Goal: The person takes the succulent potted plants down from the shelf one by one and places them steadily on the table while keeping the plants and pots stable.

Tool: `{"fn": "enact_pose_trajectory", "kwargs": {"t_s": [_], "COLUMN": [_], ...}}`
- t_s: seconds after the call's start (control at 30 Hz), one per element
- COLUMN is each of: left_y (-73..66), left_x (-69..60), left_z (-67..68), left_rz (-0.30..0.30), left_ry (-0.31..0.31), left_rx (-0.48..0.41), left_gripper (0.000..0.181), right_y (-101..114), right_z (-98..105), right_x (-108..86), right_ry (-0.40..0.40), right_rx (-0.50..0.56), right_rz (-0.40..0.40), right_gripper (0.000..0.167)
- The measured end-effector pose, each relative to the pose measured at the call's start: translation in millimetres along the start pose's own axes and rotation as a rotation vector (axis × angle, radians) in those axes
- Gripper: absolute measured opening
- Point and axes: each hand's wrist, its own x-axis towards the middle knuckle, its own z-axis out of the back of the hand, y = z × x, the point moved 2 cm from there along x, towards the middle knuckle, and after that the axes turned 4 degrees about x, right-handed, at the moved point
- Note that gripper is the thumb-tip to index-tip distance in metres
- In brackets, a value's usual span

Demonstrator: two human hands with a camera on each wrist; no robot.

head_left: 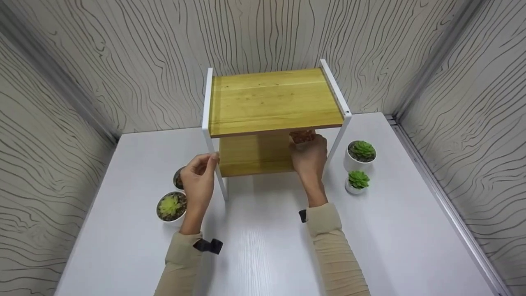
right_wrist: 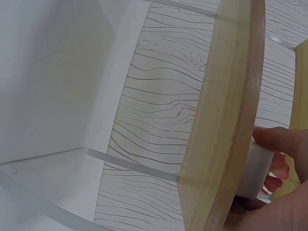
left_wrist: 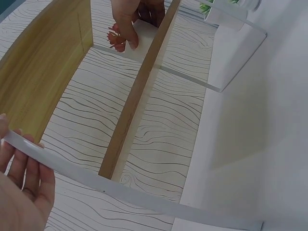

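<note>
A small two-tier shelf has a wooden top board (head_left: 275,98), a wooden lower board (head_left: 254,158) and white side frames. Between the boards, at the right end, my right hand (head_left: 310,156) grips a potted succulent with red leaves (head_left: 302,136). Its white pot (right_wrist: 255,171) is at the lower board in the right wrist view; whether its base touches the board is hidden by that board's edge. My left hand (head_left: 199,176) pinches the shelf's left white frame (left_wrist: 72,168), thumb on one side and fingers on the other.
Two potted green succulents stand right of the shelf, a larger one (head_left: 361,152) behind a smaller one (head_left: 357,181). To the left is another green succulent (head_left: 171,206), with a further pot (head_left: 178,179) partly hidden by my left hand. Wood-grain panels (head_left: 263,37) enclose the white table (head_left: 254,255).
</note>
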Motion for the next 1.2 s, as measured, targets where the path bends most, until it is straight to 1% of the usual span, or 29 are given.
{"fn": "enact_pose_trajectory", "kwargs": {"t_s": [0.27,0.47,0.6,0.87,1.0,1.2], "left_y": [0.0,-0.6,-0.7,0.4,0.2,-0.2], "left_x": [-0.2,0.3,0.2,0.1,0.3,-0.7], "left_z": [0.1,-0.1,-0.2,0.4,0.1,0.2], "left_rz": [-0.005,-0.009,-0.009,-0.005,0.000,0.008], "left_ry": [0.001,0.004,0.004,-0.002,-0.006,-0.005], "left_rx": [-0.010,-0.002,0.011,0.010,0.007,0.015], "left_gripper": [0.016,0.015,0.014,0.013,0.013,0.012], "right_y": [1,4,6,10,14,21], "right_z": [0,2,5,9,14,21], "right_x": [-2.5,-4.4,-6.8,-15.6,-21.1,-26.8], "right_ry": [0.008,0.016,0.028,0.057,0.064,0.078], "right_rx": [0.007,0.037,0.057,0.050,0.057,0.058], "right_rz": [0.021,0.074,0.094,0.092,0.101,0.117], "right_gripper": [0.048,0.044,0.047,0.050,0.048,0.053]}}
